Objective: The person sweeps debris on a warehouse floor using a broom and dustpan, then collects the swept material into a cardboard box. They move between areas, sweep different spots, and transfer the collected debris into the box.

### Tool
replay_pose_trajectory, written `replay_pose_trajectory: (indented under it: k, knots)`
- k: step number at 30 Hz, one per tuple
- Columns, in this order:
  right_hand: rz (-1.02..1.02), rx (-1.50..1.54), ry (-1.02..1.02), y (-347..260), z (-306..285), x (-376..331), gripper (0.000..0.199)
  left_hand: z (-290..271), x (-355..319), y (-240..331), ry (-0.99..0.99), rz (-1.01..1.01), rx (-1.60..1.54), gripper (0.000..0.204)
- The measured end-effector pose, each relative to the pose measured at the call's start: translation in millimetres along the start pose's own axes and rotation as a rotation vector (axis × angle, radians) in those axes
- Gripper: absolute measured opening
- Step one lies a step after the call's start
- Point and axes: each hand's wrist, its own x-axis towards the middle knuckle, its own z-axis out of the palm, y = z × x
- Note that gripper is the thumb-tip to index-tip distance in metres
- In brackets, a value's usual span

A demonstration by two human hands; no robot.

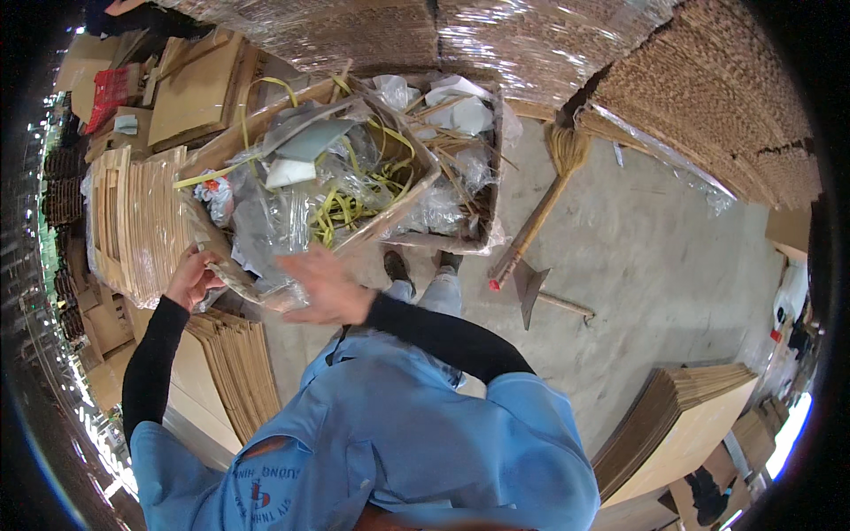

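A large open cardboard box [376,232] stands in front of me. It is filled with clear plastic film [288,217], tangled yellow strapping bands [345,212] and a grey-white sheet [314,142]. My left hand [190,279] is closed on the box's near left rim, its fingers curled at the edge. Blurred by motion, my right hand [326,288] is over the near side of the box beside the plastic, with fingers stretched out and spread. I see nothing held in it.
Behind that box, a second box [491,212] holds cardboard strips and plastic. A broom [540,208] and a dustpan [529,288] lie on the concrete floor to the right. Flat cardboard stacks [146,226] stand left and another stack [673,425] at lower right. Film-wrapped pallets [540,44] line the back.
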Motion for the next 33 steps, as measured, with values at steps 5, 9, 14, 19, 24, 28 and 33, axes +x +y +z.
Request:
replay_pose_trajectory:
  k: [5, 9, 14, 19, 24, 28, 33]
  knots:
    - [0.121, -0.061, -0.168, -53.2, 57.4, 59.1, 0.070, 6.7, 10.1, 7.0, 0.009, 0.001, 0.020, 0.028]
    - [0.159, -0.012, -0.144, -39.5, 79.5, 84.1, 0.045, 14.9, -0.2, 21.9, 0.047, -0.010, 0.062, 0.029]
    - [0.169, 0.021, -0.088, -37.0, 55.1, 104.8, 0.027, 16.5, -51.9, 68.0, 0.008, 0.118, 0.147, 0.045]
    - [0.072, 0.531, 0.156, -6.3, -46.4, 97.1, 0.031, -5.0, -66.2, 112.4, 0.161, 0.757, 0.285, 0.043]
    - [0.384, 1.036, 0.366, 136.3, -139.3, -9.4, 0.038, -46.8, 21.7, 60.8, 0.457, 0.895, 0.119, 0.040]
    - [0.850, 1.151, 0.486, 292.6, -125.0, -113.2, 0.043, 5.3, 147.8, -37.8, 0.242, 0.658, 0.346, 0.051]
    - [1.367, 1.051, 0.570, 404.1, -98.6, -205.8, 0.016, 145.5, 251.8, -136.7, 0.229, 0.457, 0.579, 0.075]
